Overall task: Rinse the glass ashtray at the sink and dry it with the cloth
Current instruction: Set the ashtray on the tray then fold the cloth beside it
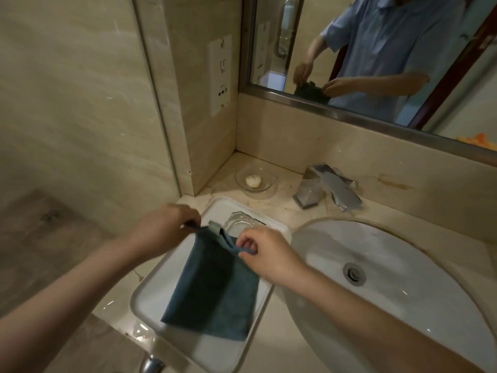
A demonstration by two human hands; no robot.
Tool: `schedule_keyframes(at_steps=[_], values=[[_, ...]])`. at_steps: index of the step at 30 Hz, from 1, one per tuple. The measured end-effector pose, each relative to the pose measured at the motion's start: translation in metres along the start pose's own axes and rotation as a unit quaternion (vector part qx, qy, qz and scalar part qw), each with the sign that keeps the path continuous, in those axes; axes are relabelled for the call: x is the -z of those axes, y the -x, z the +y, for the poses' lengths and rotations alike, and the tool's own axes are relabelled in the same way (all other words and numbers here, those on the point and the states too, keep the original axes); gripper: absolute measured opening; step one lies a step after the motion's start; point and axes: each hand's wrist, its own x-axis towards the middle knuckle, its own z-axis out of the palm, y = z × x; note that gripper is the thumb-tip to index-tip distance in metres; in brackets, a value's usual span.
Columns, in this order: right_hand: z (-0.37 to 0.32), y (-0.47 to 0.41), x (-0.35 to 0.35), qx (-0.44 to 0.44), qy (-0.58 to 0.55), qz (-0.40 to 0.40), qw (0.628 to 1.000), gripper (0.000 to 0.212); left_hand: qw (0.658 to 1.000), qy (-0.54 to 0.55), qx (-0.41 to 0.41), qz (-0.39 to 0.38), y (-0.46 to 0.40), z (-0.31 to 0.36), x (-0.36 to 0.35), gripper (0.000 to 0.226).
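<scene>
Sat at the far end of the white tray (150, 289), centre of the frame: the glass ashtray (240, 224), half hidden behind the top edge of the cloth (215, 286). Looked thick-walled and clear, so probably heavy for its bulk, rigid, breakable against marble or basin, and slick if wet; best taken across the outer rim with thumb opposite fingers, not by a single notch. Hung just below centre, over the tray: the dark blue cloth, soft, limp and light, draping flat from its two upper corners, a pale tag showing at the top edge. Pinched on the upper left corner of the cloth: left hand (164, 227), fingers curled nearly closed, thumb pressed to forefinger. Pinched on the upper right corner: right hand (266, 254), thumb and first finger closed on the hem, the other fingers (246, 242) loosely bent and slightly apart, touching nothing clearly. Neither hand in contact with the ashtray. Lay at right of frame: the sink (403, 265), dry-looking as far as could be told, with the chrome tap (325, 188) above it and a glass soap dish (255, 181) at upper centre.
</scene>
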Motion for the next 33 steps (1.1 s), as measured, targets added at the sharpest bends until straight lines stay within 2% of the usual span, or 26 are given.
schedule_keyframes(at_steps=[4,9,14,16,18,21,24,28,30,32,33], values=[[0.02,0.023,-0.04,-0.014,0.031,-0.036,0.999,0.013,0.998,0.011,-0.053,-0.044,0.046,-0.002,-0.039,0.019],[0.035,0.041,-0.066,-0.035,0.058,-0.083,0.994,0.012,0.993,-0.037,-0.043,-0.101,0.074,0.002,-0.075,0.018],[0.044,0.052,-0.077,-0.022,0.052,-0.077,0.995,0.009,0.992,-0.043,-0.045,-0.108,0.087,0.0,-0.083,0.04],[0.046,0.055,-0.081,-0.026,0.05,-0.09,0.994,0.007,0.991,-0.033,-0.038,-0.126,0.088,-0.002,-0.085,0.037],[0.049,0.057,-0.082,-0.03,0.044,-0.108,0.993,0.007,0.99,0.008,-0.02,-0.136,0.088,-0.006,-0.085,0.024],[0.051,0.057,-0.083,-0.033,0.028,-0.11,0.993,0.01,0.991,-0.006,-0.034,-0.127,0.086,-0.018,-0.09,0.024],[0.051,0.057,-0.083,-0.027,0.019,-0.109,0.993,0.011,0.986,-0.011,-0.042,-0.162,0.081,-0.025,-0.089,0.023],[0.047,0.062,-0.083,-0.002,0.01,-0.151,0.988,0.01,0.968,-0.015,-0.031,-0.25,0.079,-0.028,-0.086,0.024],[0.046,0.06,-0.076,-0.006,-0.002,-0.117,0.993,0.013,0.96,0.016,-0.029,-0.278,0.073,-0.028,-0.08,0.022],[0.047,0.048,-0.065,-0.025,-0.032,-0.007,0.999,0.013,0.961,0.044,-0.016,-0.274,0.061,-0.026,-0.071,0.018],[0.05,0.039,-0.059,-0.043,-0.036,0.055,0.997,0.013,0.968,0.052,-0.005,-0.247,0.052,-0.026,-0.066,0.017]])
